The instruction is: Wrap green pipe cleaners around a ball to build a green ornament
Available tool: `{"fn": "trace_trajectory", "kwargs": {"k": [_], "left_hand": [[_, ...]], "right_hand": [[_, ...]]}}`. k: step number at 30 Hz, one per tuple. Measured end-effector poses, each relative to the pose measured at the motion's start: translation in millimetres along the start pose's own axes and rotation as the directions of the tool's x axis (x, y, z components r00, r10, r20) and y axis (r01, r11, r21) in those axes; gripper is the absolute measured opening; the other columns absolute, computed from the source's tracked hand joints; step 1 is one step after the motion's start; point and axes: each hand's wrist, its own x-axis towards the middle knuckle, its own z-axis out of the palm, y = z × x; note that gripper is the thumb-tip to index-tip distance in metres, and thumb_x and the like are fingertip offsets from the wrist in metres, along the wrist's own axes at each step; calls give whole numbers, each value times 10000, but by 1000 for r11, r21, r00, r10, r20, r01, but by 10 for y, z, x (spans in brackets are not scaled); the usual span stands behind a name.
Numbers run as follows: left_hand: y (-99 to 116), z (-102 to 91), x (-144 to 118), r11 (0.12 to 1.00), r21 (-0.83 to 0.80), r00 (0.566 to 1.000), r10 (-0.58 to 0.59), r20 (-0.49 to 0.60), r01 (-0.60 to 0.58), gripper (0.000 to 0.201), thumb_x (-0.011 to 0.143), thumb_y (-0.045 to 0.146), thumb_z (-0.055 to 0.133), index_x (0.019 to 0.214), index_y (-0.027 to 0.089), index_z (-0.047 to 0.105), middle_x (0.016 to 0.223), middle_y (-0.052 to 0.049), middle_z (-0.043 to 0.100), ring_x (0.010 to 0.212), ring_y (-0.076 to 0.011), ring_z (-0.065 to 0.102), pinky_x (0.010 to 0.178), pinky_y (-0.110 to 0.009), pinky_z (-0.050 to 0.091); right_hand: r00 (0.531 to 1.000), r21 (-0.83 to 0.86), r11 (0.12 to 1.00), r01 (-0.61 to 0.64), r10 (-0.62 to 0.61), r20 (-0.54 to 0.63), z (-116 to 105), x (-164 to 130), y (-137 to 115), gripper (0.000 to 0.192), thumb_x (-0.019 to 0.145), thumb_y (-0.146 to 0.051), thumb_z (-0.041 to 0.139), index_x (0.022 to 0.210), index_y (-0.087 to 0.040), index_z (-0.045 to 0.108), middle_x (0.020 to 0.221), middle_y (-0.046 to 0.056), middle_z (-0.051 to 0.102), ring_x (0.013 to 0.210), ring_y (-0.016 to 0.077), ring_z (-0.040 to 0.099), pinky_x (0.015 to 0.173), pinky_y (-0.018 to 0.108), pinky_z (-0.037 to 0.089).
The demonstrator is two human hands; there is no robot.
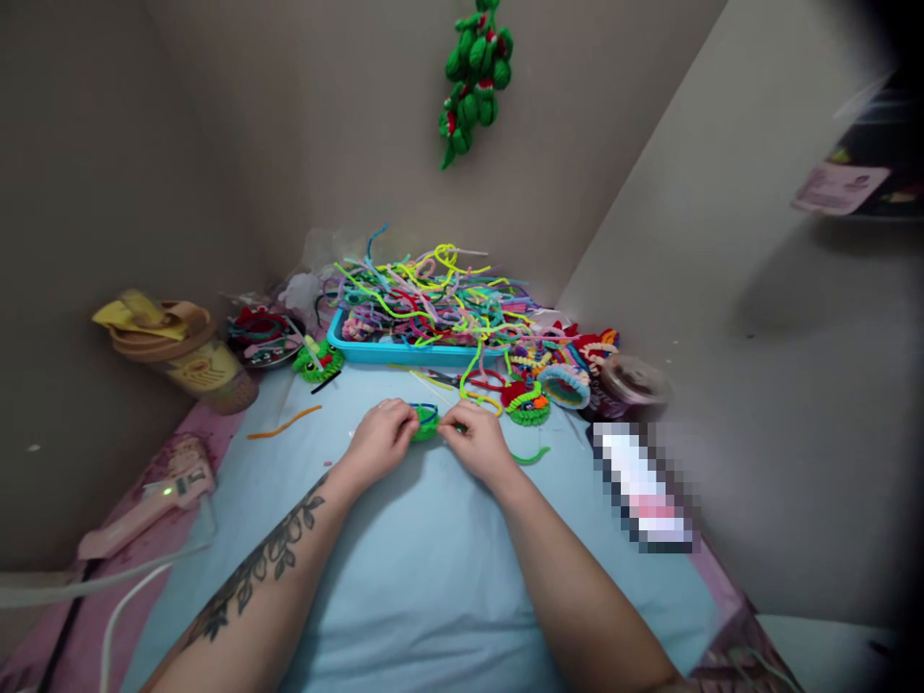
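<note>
Both hands meet at frame centre on the light blue surface (433, 577). Left hand (382, 438) and right hand (477, 441) pinch a small green pipe-cleaner piece (424, 423) between them, fingers closed on it from either side; a blue strand loops over its top. The piece lies directly between the two hands, long axis running left-right across the frame, both hands about equally near, touching it. A green pipe-cleaner tail (532, 456) trails out just right of the right hand, whether joined to the piece cannot tell.

Above the hands, a turquoise tray (404, 352) heaped with loose pipe cleaners (440, 294) in many colours. Right of centre, a finished green coil with red top (527, 402) and a striped coil (565, 385), near a round container (627, 383). Single orange pipe cleaner (283, 422) lies left of the left hand, apart. Small green figure (318, 361) by the tray's left corner. Tan lidded cup (184, 356) at left, pink glue gun (155, 505) lower left with a lit green light. Green crafted bunch (474, 72) hangs on the wall at top
</note>
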Motion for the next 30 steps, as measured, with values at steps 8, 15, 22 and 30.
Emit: {"fn": "trace_trajectory", "kwargs": {"k": [8,15,22,30], "left_hand": [[9,12,-3,998,-67,1000,-2,14,3,156,842,206,413,717,172,501,717,-32,528,743,-176,478,685,-283,369],[-105,-36,4,895,-427,990,-98,101,132,191,866,319,392,771,173,472,738,1,483,703,-138,451,650,-245,380],[-158,-23,-9,787,-589,978,-87,187,183,214,854,370,434,878,164,488,754,4,485,694,-124,441,631,-229,384],[-102,-45,-10,853,-494,981,-100,167,171,254,734,353,616,883,157,556,824,-16,560,766,-145,497,693,-245,404]], "right_hand": [[999,43,998,-37,38,-15,-11,25,40,124,705,-125,583,602,-186,620,625,1,594,637,137,552,624,245,410],[993,73,992,-100,104,-50,-117,93,65,68,718,-169,594,699,-184,658,702,21,628,701,152,562,664,259,423],[991,87,988,-131,129,31,-105,85,79,79,720,-163,566,681,-178,634,687,7,598,677,135,539,616,235,406],[989,97,985,-144,139,52,-81,74,90,86,715,-136,554,701,-181,626,692,2,601,689,136,537,619,237,404]]}}
